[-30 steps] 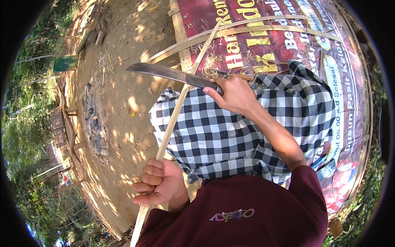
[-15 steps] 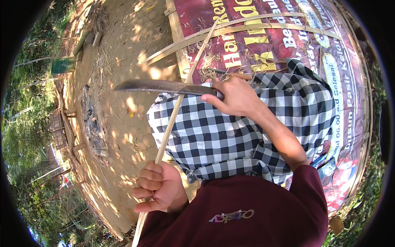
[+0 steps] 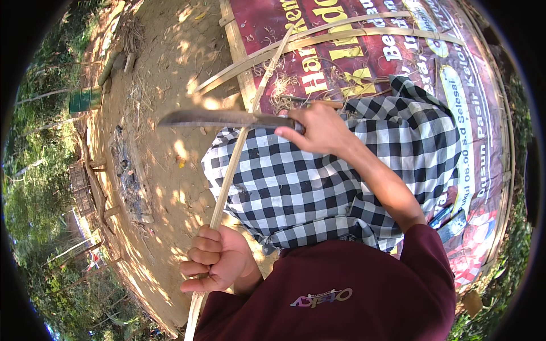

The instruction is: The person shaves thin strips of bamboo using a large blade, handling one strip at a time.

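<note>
My left hand [image 3: 219, 258] is closed around a long pale bamboo strip [image 3: 232, 165], which slants up and away past my lap. In my right hand [image 3: 318, 128] is the dark handle of a machete [image 3: 222, 119]. Its long blade points left and lies across the strip, just beyond my knees. Black-and-white checkered cloth [image 3: 307, 193] covers my lap beneath the right forearm. Curly shavings [image 3: 281, 94] are gathered by the strip's far part, beyond the blade.
Two more bamboo strips [image 3: 341, 37] lie across a dark red printed banner [image 3: 261, 28] spread over a wood-edged platform. Bare earth [image 3: 165, 113] with dry scraps stretches to the left. Farther left are a green box-like object [image 3: 85, 100] and a wooden bench-like frame [image 3: 94, 170].
The view has shifted slightly. Both hands keep their grips, and the machete blade still crosses the strip at nearly the same place.
</note>
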Action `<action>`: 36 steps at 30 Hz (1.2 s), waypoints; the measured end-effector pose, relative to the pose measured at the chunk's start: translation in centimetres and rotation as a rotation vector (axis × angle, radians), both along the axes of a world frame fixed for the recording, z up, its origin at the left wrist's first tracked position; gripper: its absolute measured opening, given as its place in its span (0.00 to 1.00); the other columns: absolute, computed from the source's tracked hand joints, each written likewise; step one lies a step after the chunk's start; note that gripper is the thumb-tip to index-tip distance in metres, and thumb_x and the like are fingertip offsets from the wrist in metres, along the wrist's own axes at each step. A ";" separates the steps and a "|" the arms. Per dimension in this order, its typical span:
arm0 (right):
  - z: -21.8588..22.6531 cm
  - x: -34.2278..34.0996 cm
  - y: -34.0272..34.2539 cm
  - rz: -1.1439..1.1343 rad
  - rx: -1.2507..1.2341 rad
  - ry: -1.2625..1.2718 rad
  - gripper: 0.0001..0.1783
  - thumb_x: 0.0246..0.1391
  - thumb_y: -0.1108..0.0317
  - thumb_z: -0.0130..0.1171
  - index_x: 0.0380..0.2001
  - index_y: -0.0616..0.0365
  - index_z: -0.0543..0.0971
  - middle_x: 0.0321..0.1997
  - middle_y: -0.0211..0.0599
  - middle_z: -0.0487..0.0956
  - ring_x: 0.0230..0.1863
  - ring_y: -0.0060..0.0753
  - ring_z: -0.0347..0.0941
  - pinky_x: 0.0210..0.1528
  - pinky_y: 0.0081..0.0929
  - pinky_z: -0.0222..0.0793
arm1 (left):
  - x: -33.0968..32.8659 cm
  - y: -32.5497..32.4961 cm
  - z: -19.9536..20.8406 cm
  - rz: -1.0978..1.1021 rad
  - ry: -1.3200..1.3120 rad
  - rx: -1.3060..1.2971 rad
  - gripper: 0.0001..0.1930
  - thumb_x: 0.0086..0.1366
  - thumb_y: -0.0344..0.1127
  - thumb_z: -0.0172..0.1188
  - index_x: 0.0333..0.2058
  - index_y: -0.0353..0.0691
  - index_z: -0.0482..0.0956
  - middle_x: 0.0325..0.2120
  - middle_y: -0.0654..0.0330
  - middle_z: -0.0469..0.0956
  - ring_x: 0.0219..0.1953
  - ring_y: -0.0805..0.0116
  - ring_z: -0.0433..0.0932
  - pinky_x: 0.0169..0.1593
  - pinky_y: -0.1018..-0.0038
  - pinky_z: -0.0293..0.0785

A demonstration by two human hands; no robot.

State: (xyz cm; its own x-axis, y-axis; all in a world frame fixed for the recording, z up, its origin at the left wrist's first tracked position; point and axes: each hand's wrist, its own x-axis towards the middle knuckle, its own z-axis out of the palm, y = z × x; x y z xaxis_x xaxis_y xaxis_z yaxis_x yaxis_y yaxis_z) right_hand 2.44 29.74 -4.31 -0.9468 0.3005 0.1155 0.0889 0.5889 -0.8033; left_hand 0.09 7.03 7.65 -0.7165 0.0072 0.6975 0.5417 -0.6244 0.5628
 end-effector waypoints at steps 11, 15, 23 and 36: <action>-2.0 -1.9 0.5 -0.187 -0.067 -0.102 0.35 0.54 0.34 0.50 0.23 0.60 0.80 0.11 0.47 0.71 0.18 0.56 0.72 0.28 0.43 0.71 | -0.1 -0.4 -0.3 0.150 -0.100 -0.035 0.26 0.74 0.54 0.32 0.17 0.51 0.48 0.08 0.71 0.41 0.13 0.77 0.38 0.21 0.77 0.43; -0.7 -0.3 -2.0 0.089 0.032 0.264 0.32 0.51 0.36 0.54 0.21 0.58 0.77 0.11 0.43 0.70 0.17 0.54 0.71 0.26 0.45 0.69 | 0.3 0.1 -0.1 0.165 -0.112 -0.017 0.25 0.74 0.53 0.32 0.17 0.51 0.48 0.08 0.71 0.40 0.13 0.77 0.38 0.21 0.78 0.44; -2.5 -2.7 1.3 -0.166 -0.110 -0.158 0.36 0.56 0.35 0.48 0.25 0.62 0.81 0.15 0.51 0.76 0.24 0.55 0.77 0.32 0.47 0.74 | 0.4 -0.1 -0.5 0.232 -0.173 -0.059 0.24 0.75 0.51 0.33 0.18 0.51 0.48 0.08 0.71 0.40 0.12 0.77 0.38 0.21 0.78 0.45; -4.1 -3.4 2.2 -0.261 -0.065 -0.127 0.37 0.54 0.32 0.47 0.28 0.60 0.83 0.16 0.47 0.77 0.23 0.52 0.78 0.29 0.44 0.75 | 1.0 0.1 -0.6 0.245 -0.214 -0.082 0.25 0.74 0.52 0.34 0.18 0.51 0.48 0.08 0.71 0.40 0.13 0.77 0.38 0.22 0.78 0.45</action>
State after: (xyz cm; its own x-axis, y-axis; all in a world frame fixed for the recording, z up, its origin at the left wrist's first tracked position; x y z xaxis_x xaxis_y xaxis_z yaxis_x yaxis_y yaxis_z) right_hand -0.99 31.89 -8.41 -0.8420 0.5388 -0.0267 0.3330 0.4803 -0.8114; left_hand 1.04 7.08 7.10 -0.8341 -0.1336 0.5352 0.5341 -0.4382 0.7230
